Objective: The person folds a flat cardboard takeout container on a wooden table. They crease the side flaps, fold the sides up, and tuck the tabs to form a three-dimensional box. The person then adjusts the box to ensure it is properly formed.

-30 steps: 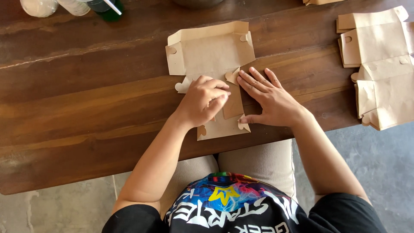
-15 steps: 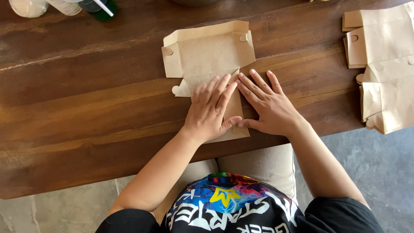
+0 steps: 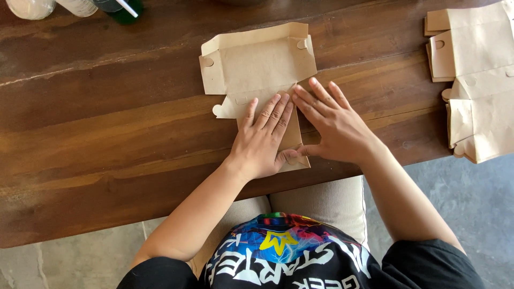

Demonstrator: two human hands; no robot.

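Free room and obstacles on the wooden surface [image 3: 107, 139]. Both hands, left hand [image 3: 262, 142] and right hand [image 3: 334, 126], lie flat with fingers spread on the flat cardboard box blank [image 3: 259, 61] at centre, which covers the middle strip from the near edge almost to the far side. To the left of the blank the boards lie bare across a wide stretch, open to a sideways pass. At the far left corner stand a pale jar [image 3: 29, 7] and a green bottle [image 3: 120, 9]. On the right, a stack of cardboard blanks [image 3: 476, 80] fills the corner; a bare band separates it from the right hand.
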